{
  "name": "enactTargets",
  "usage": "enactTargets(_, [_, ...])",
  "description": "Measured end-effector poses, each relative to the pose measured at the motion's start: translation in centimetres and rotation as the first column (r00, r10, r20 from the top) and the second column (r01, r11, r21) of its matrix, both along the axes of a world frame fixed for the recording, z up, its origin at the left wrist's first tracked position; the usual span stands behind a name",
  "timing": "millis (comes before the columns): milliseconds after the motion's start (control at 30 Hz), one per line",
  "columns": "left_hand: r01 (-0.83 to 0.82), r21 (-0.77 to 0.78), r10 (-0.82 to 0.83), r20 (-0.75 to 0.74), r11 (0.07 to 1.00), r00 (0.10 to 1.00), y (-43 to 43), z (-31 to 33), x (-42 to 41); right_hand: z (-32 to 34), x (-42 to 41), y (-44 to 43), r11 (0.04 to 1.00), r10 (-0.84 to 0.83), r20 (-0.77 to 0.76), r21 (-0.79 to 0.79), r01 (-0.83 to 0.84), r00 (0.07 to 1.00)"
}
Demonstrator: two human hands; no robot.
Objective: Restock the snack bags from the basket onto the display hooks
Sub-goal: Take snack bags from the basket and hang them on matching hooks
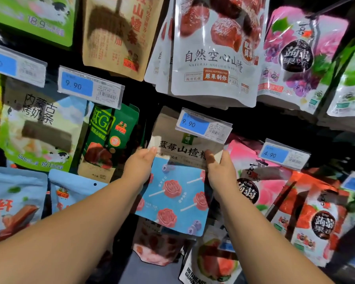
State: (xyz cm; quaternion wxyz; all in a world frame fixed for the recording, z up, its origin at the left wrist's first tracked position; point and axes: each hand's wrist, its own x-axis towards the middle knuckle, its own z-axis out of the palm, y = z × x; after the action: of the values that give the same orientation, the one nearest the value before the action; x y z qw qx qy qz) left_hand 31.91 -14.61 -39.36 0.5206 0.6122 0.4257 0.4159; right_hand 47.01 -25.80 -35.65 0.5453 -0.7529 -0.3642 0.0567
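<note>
Blue-and-kraft snack bag (pixel 175 193) held upright against the display, top partly behind a 9.90 price tag (pixel 203 125). Left hand (pixel 138 167) pinching its left edge, thumb in front; right hand (pixel 221 171) gripping its right edge likewise. Just beside: green bag (pixel 109 140) leftward, pink bag (pixel 248 181) rightward.

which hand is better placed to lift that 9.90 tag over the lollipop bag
Probably the right hand: it grips the hawthorn lollipop bag at its upper right edge, just below the price tag. The left hand grips the left edge, farther from it.
</note>
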Motion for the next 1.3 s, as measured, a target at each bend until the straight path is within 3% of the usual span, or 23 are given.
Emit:
enactTargets(300, [-0.189, 0.096, 0.197, -0.076, 0.977, 0.977, -3.4, -1.0, -1.4, -2.0, -2.4, -4.3, 1.000, -0.004, 0.007, -0.003, 0.004, 1.000])
enactTargets(367, [-0.271, 0.149, 0.293, -0.160, 0.951, 0.943, -4.9, -0.8, -1.5, -2.6, -2.5, -5.6, 1.000, 0.001, -0.034, 0.000, -0.001, 0.999])
enactTargets(467, [-0.299, 0.312, 0.351, -0.125, 0.902, 0.928, -8.1, -0.7, -1.0, -2.9, -2.4, -8.6, 0.999, 0.028, -0.082, 0.027, -0.026, 0.996])
enactTargets(633, [0.016, 0.490, 0.067, -0.150, 0.872, 0.986, -13.6, -1.3, 3.1, -2.8, -0.7, -15.2, 0.999, -0.033, -0.040, 0.027, 0.034, 0.999])
enactTargets(733, [0.252, 0.524, -0.178, -0.187, 0.814, 0.966, -18.0, -1.3, 6.5, -2.7, 1.3, -19.9, 0.992, -0.121, -0.012, 0.032, 0.122, 0.993])
enactTargets(867, [0.550, 0.451, -0.469, -0.289, 0.703, 0.835, -24.1, -2.4, 11.6, -2.5, 4.4, -27.6, 0.960, -0.278, 0.080, -0.010, 0.280, 0.957])
enactTargets(1000, [0.775, 0.389, -0.694, -0.358, 0.497, 0.625, -30.8, -3.8, 15.5, -4.2, 7.7, -36.5, 0.895, -0.405, 0.058, -0.181, 0.408, 0.913])
enactTargets(1100, [0.840, 0.410, -0.672, -0.513, 0.355, 0.535, -34.8, -4.4, 17.8, -6.2, 9.4, -43.0, 0.822, -0.456, 0.083, -0.341, 0.455, 0.886])
enactTargets(1200, [0.859, 0.419, -0.528, -0.678, 0.294, 0.511, -36.0, -5.4, 19.4, -7.9, 10.5, -48.1, 0.703, -0.456, 0.161, -0.538, 0.465, 0.875])
enactTargets(1300, [0.893, 0.384, -0.435, -0.780, 0.235, 0.449, -35.9, -6.7, 20.0, -10.3, 11.5, -51.8, 0.594, -0.348, 0.159, -0.725, 0.348, 0.924])
